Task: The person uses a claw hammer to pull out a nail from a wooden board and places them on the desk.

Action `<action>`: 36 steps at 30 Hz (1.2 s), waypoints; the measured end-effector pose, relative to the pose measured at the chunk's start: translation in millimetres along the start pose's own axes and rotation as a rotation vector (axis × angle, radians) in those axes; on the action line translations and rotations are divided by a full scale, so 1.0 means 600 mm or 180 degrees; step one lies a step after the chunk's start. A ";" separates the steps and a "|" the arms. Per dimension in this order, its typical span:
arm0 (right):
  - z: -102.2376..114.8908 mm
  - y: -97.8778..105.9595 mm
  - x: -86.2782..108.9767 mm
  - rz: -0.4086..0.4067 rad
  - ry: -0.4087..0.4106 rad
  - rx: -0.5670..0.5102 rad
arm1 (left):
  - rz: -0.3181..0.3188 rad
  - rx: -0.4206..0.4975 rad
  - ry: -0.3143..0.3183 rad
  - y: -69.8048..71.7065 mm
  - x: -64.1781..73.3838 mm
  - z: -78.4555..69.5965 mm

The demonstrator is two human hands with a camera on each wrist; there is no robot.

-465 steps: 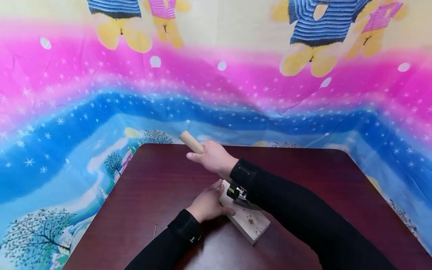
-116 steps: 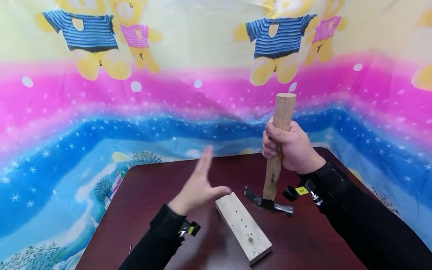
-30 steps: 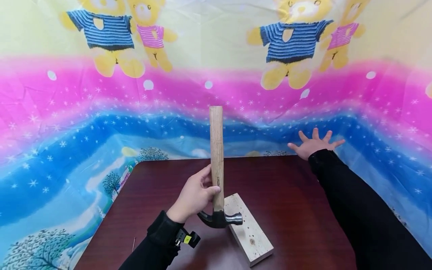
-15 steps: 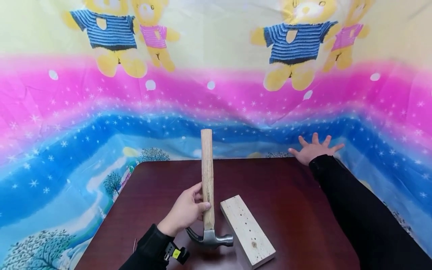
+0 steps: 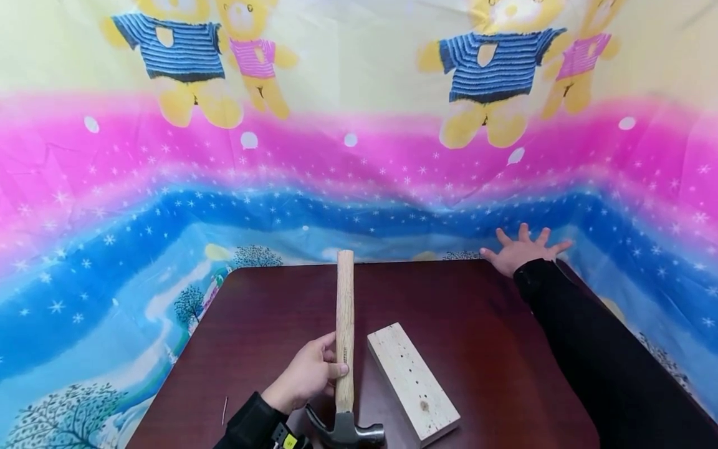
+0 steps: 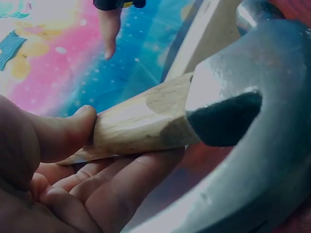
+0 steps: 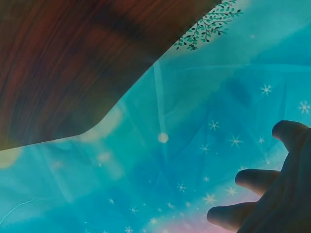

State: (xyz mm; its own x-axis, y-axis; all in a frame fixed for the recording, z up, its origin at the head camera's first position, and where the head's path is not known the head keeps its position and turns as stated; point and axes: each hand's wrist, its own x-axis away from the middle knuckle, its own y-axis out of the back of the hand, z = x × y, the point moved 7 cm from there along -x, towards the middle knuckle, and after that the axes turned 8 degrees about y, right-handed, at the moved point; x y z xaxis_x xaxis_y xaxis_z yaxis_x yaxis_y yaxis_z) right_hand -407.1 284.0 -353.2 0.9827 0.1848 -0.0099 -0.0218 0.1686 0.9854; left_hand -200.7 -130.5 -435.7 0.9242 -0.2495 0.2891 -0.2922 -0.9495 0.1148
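In the head view my left hand (image 5: 305,376) grips a claw hammer (image 5: 345,337) by its wooden handle, thumb on one side and fingers curled behind. The handle points away and the metal head is at the near end, by the bottom of the view. Up close in the left wrist view, the hammer's steel head (image 6: 228,87) and claw fill the right side. To the right of the hammer a pale wooden block (image 5: 412,380) lies on the table, with several dark holes along its top. My right hand (image 5: 518,252) is stretched out with fingers spread near the table's far right corner, holding nothing.
A thin nail (image 5: 225,410) is at the left of the dark red wooden table (image 5: 269,312), beside my left sleeve. A printed cloth (image 5: 348,168) with bears and snowflakes hangs behind the table and down both sides.
The hammer passed from my right hand to my left. Over the last second the left hand has brought it down and nearer, beside the block. The right hand stays spread at far right.
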 end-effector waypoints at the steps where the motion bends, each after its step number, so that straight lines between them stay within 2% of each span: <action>1: 0.000 0.000 0.000 0.0015 -0.0006 0.0000 | -0.0002 -0.0007 0.0026 -0.001 -0.001 0.004; 7: -0.004 -0.004 -0.001 0.0077 -0.0040 -0.0043 | 0.0023 0.0097 0.0125 -0.005 -0.004 0.022; 11: -0.005 -0.004 -0.002 0.0064 -0.0044 -0.0060 | -0.0020 0.0046 0.0099 0.001 -0.006 0.024; 13: -0.002 -0.002 -0.001 0.0069 -0.0043 -0.0052 | -0.0097 -0.0133 0.0032 0.006 -0.008 0.020; 17: 0.010 0.003 0.006 0.0096 -0.0030 -0.0043 | -0.0326 -0.0750 -0.0114 0.018 -0.009 0.007; 23: 0.014 -0.004 0.012 0.0163 -0.0051 -0.0039 | -0.0512 -0.1509 -0.0153 0.028 -0.017 0.008; 33: 0.023 -0.005 0.023 0.0176 -0.0086 0.0025 | -0.0610 -0.2091 -0.0034 0.032 -0.029 0.025; 36: 0.024 -0.003 0.024 0.0186 -0.0073 0.0024 | -0.0636 -0.2286 0.0077 0.034 -0.033 0.030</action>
State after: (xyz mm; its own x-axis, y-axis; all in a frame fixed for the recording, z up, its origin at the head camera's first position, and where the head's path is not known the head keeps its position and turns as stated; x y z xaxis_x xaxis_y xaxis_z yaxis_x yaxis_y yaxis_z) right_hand -390.1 272.7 -352.7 0.9838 0.1718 0.0514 -0.0778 0.1508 0.9855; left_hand -220.8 -148.6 -456.2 0.9733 -0.0731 0.2175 -0.2156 -0.6159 0.7577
